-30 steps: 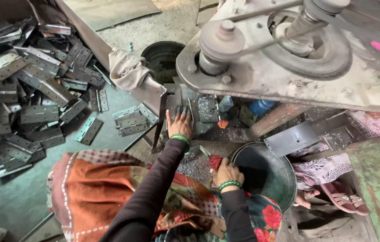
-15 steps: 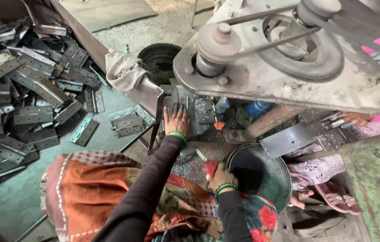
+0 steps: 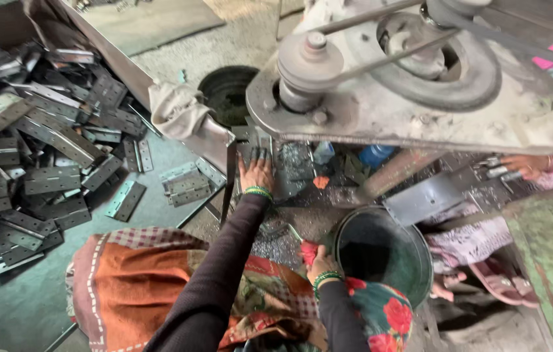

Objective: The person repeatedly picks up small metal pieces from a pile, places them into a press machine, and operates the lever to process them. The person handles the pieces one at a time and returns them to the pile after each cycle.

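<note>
here, the left hand [image 3: 257,171] is stretched forward with its fingers spread and flat, palm down on a dark metal plate [image 3: 292,171] on the machine's work surface, under the overhang of the grey belt-driven machine [image 3: 380,98]. it grips nothing; it only presses on the plate. green bangles sit on that wrist.

the right hand [image 3: 319,259] is lower and nearer the body, its fingers curled closed around a small red piece [image 3: 307,251], just beside the rim of a round dark metal bucket [image 3: 420,261]. the hand touches or nearly touches the bucket's left edge; i cannot tell which. the bucket's inside looks dark, and what it holds, if anything, cannot be made out.

between the two hands the surface is covered with fine shiny metal shavings [image 3: 270,238].

further off, beyond the left hand, a second round black tub [image 3: 208,85] stands on the floor, its contents dark and unclear. a crumpled grey cloth [image 3: 175,107] hangs on the edge of a slanted metal sheet beside it.

to the far left a big heap of flat grey hinges [image 3: 42,150] lies on the floor, with a few loose ones near the sheet's foot.

on the right, another person's hand [image 3: 524,166], with a pink sleeve, rests by small metal parts on the machine table, well apart from the wearer's hands.
</note>
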Demonstrator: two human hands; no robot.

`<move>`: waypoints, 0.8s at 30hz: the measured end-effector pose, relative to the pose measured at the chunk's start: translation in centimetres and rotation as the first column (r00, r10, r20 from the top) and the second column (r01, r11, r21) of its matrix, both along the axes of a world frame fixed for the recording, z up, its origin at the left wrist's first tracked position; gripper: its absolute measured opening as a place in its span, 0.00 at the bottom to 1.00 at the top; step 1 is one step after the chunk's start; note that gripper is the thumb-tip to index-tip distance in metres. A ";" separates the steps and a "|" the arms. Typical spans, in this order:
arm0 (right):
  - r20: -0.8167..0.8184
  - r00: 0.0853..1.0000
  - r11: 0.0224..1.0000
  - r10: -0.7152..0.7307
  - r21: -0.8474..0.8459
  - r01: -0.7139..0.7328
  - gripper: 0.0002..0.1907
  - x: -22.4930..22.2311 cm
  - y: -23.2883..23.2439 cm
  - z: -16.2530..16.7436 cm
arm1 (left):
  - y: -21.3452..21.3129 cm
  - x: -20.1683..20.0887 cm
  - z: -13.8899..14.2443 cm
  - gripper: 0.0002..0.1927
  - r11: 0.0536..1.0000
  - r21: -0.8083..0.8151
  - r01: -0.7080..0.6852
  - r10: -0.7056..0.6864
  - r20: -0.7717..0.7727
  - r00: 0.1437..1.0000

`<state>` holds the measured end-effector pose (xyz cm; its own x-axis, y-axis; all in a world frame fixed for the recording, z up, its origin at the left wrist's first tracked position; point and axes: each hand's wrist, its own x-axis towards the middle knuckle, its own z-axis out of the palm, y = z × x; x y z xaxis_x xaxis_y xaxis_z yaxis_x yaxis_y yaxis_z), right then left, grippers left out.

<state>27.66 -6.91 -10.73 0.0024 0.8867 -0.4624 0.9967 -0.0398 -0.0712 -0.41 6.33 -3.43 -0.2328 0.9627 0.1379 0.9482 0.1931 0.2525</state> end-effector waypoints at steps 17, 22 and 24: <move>0.002 1.000 0.998 0.010 0.059 -0.011 0.33 -1.0 -0.3 2.8 | 2.3 -1.3 0.6 0.27 0.994 0.110 -0.007 -0.010 0.153 0.988; 0.049 0.995 0.987 0.084 0.134 -0.090 0.29 -0.6 0.7 5.6 | 2.2 -0.9 1.1 0.23 0.997 -0.076 -0.024 0.035 0.147 0.988; 0.080 0.996 0.991 0.044 0.125 -0.054 0.30 -0.5 0.0 4.1 | 2.2 -0.8 1.4 0.22 0.996 -0.089 -0.029 0.039 0.112 0.993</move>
<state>27.13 -6.93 -6.63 -0.0116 0.9379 -0.3466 0.9999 0.0138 0.0040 -1.17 8.52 -2.02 -0.2751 0.9611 0.0248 0.9068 0.2508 0.3388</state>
